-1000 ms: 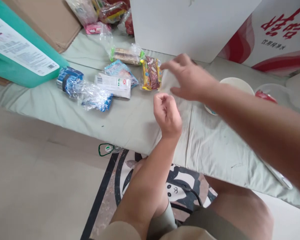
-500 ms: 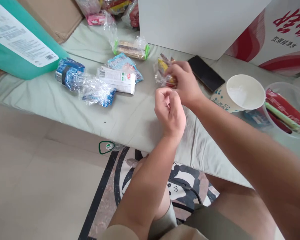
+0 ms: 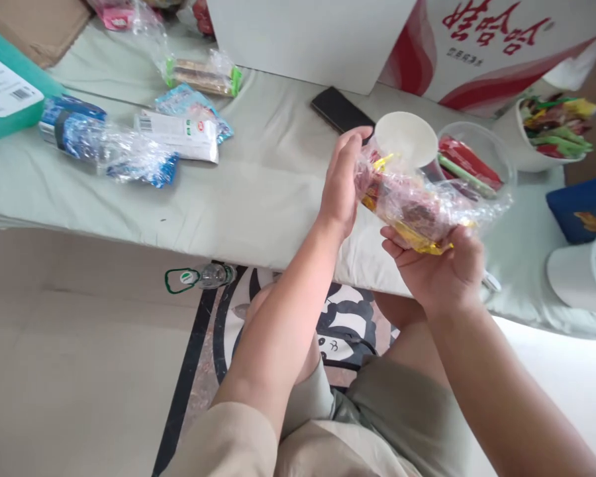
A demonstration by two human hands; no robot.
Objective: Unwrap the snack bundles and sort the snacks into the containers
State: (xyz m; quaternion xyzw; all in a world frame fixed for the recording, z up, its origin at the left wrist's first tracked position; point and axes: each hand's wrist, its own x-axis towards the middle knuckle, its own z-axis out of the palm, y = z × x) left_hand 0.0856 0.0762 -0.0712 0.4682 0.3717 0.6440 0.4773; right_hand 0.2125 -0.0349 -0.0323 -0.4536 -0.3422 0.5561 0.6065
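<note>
A clear plastic bag of red and yellow snack packets [image 3: 410, 205] is held slightly above the covered surface, between both hands. My left hand [image 3: 341, 182] closes on its left end, with the fingers partly behind the crinkled film. From below and the right, my right hand [image 3: 440, 271] grips the lower edge, its thumb against the wrap. Just behind the bag stands a paper cup [image 3: 406, 136], partly covered by it. A clear round tub [image 3: 501, 149] with red and green packets is beside the cup. The black phone [image 3: 340, 111] lies past my left fingertips.
To the left are a white packet [image 3: 183, 136], a blue wrapped roll [image 3: 77, 126] and a green-ended biscuit pack [image 3: 203, 76]. A white box [image 3: 302, 40] stands behind. On the right are a tub of wrapped snacks [image 3: 514, 139], a blue box [image 3: 583, 209] and a white container [image 3: 579, 275].
My right hand has picked up the bag of snacks from beside the phone and brought it right and nearer. My left hand has joined it on the bag. The view has swung right.
</note>
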